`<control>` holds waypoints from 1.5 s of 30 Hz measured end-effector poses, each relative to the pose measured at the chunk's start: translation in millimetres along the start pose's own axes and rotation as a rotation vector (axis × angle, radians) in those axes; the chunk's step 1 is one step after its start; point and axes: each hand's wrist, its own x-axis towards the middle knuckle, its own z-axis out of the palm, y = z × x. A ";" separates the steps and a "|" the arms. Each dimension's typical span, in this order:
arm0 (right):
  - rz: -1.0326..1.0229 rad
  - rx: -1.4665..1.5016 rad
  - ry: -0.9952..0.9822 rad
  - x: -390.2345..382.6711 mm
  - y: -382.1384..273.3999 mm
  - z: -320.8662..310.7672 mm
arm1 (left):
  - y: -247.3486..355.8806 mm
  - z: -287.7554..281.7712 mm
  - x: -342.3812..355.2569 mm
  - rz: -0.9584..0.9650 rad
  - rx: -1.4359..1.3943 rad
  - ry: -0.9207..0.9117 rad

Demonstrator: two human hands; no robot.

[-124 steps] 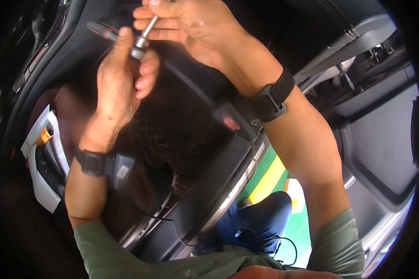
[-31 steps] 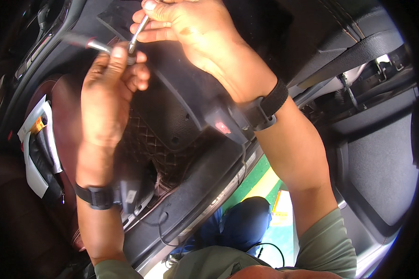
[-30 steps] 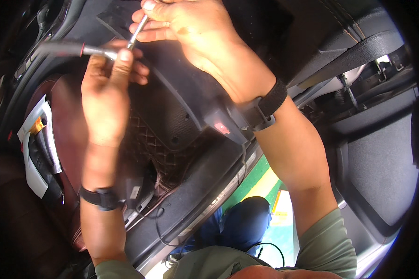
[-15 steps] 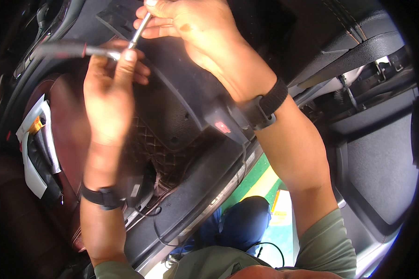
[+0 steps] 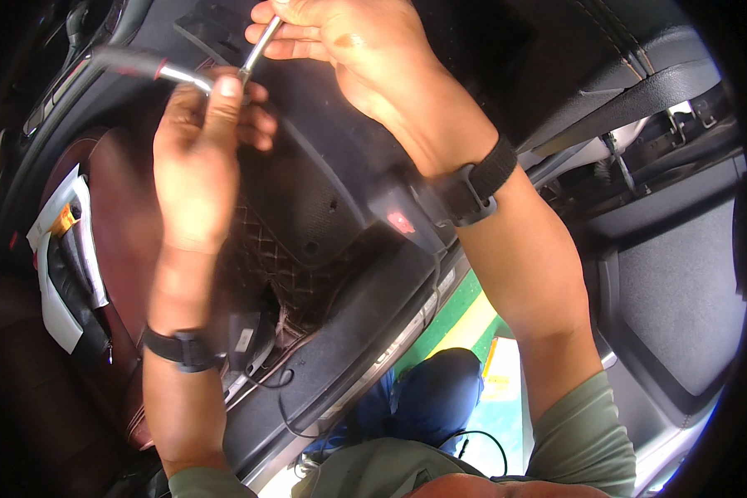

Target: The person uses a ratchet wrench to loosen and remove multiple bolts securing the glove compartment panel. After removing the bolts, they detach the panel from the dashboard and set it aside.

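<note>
My right hand (image 5: 353, 58) is at the top centre, thumb and fingers closed on the upper end of a slim silver extension bar (image 5: 261, 43). Just below and left, my left hand (image 5: 195, 158), smeared by motion, grips the head of a ratchet wrench (image 5: 177, 71) at the bar's lower end. The wrench's dark handle with a red band sticks out to the upper left and is blurred. Both hands are over the dark footwell of a car, above a black panel (image 5: 299, 191) and a quilted brown mat (image 5: 266, 274).
A maroon seat (image 5: 120, 216) at left holds papers and a black pouch (image 5: 87, 270). A door sill (image 5: 332, 357) crosses below, with loose cables. The open door (image 5: 681, 299) is at right; my knee (image 5: 436, 398) is over green flooring.
Both hands have risen slightly and shifted right since half a second ago. The wrench handle has swung from nearly level to angled up-left. The grips look the same.
</note>
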 end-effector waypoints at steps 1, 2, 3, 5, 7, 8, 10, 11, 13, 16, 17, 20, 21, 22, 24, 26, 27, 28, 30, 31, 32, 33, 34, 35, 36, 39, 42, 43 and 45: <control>-0.005 -0.018 0.015 0.9 1.0 -0.1 | -9.4 1.6 -1.6 0.261 0.243 0.076; -0.005 -0.023 0.022 1.0 0.5 1.5 | -14.2 -1.3 -0.7 0.464 0.505 0.093; 0.006 -0.048 0.029 -0.2 -1.8 1.5 | -16.5 -5.1 0.6 0.666 0.767 0.109; 0.026 -0.100 0.046 -4.4 -8.2 -1.1 | -14.5 0.1 -4.8 0.373 0.565 0.086; 0.040 -0.110 0.059 -3.5 -7.5 -0.7 | 3.7 5.2 -4.8 -0.102 0.056 0.000; 0.049 -0.111 0.059 -2.0 -6.9 1.3 | 11.9 -1.9 -1.6 -0.276 -0.214 -0.011; 0.025 -0.035 0.006 -5.7 -10.5 2.4 | 3.9 -30.4 9.9 -0.417 -0.608 -0.318; 0.015 0.006 -0.021 -7.1 -11.0 2.4 | 7.2 -32.4 11.7 -0.505 -0.720 -0.387; 0.015 0.008 -0.030 -6.9 -10.9 0.0 | 11.4 -26.0 8.1 -0.449 -0.524 -0.287; 0.034 -0.022 0.024 -4.8 -8.0 0.0 | 8.7 -2.0 -4.0 -0.145 -0.082 0.007; 0.033 -0.026 0.044 -3.9 -7.7 0.0 | 4.0 2.0 -4.0 0.013 0.087 0.072; 0.027 -0.035 0.085 -3.6 -7.7 1.8 | -11.7 -8.2 -3.6 0.616 0.680 0.080; 0.025 -0.040 0.096 -4.4 -8.0 2.2 | -12.6 -4.5 -0.3 0.824 0.729 0.060; 0.023 -0.035 0.088 -5.6 -9.0 -0.6 | -13.0 -2.1 -3.3 0.767 0.833 0.067; 0.025 -0.062 0.118 -3.4 -7.7 3.5 | -16.7 1.0 -4.0 0.591 0.648 0.132; 0.018 -0.075 0.100 -2.1 -8.0 4.9 | -12.7 5.2 -6.5 0.145 0.215 0.147; 0.016 -0.062 0.100 -3.9 -10.1 3.7 | 1.3 3.4 -3.4 -0.078 0.080 0.078; 0.015 -0.050 0.099 -6.8 -12.9 2.8 | 4.4 -3.0 0.6 -0.188 -0.164 -0.005; 0.028 -0.047 0.107 -8.1 -16.7 7.1 | 3.0 -24.2 13.1 -0.375 -0.669 -0.231; 0.025 -0.040 0.095 -7.8 -16.1 6.5 | 0.0 -27.9 12.4 -0.376 -0.641 -0.205; 0.020 -0.036 0.086 -7.2 -16.1 4.1 | 2.8 -26.1 11.9 -0.378 -0.616 -0.183; 0.014 -0.032 0.077 -6.3 -15.4 1.9 | 6.2 -23.0 11.0 -0.379 -0.590 -0.161; 0.014 -0.060 0.119 -5.1 -13.5 -0.1 | 8.7 -14.5 6.9 -0.290 -0.332 -0.102; 0.009 -0.070 0.113 -3.7 -12.6 -0.1 | 6.8 -8.4 4.7 -0.173 -0.166 -0.033; 0.003 -0.079 0.108 -2.5 -11.8 -0.2 | -1.2 -4.1 1.8 0.080 0.036 0.016; 0.008 -0.096 0.122 -3.8 -12.1 -2.0 | -5.3 1.4 -1.7 0.755 0.668 0.041; 0.020 -0.087 0.139 -4.6 -13.0 -1.8 | -8.1 10.6 -9.8 0.452 0.452 0.074; 0.023 -0.081 0.142 -4.4 -13.1 -0.8 | -7.9 14.0 -11.3 0.196 0.188 0.128; 0.014 -0.070 0.140 -6.4 -15.4 4.2 | 12.3 3.6 2.6 -0.169 -0.168 0.057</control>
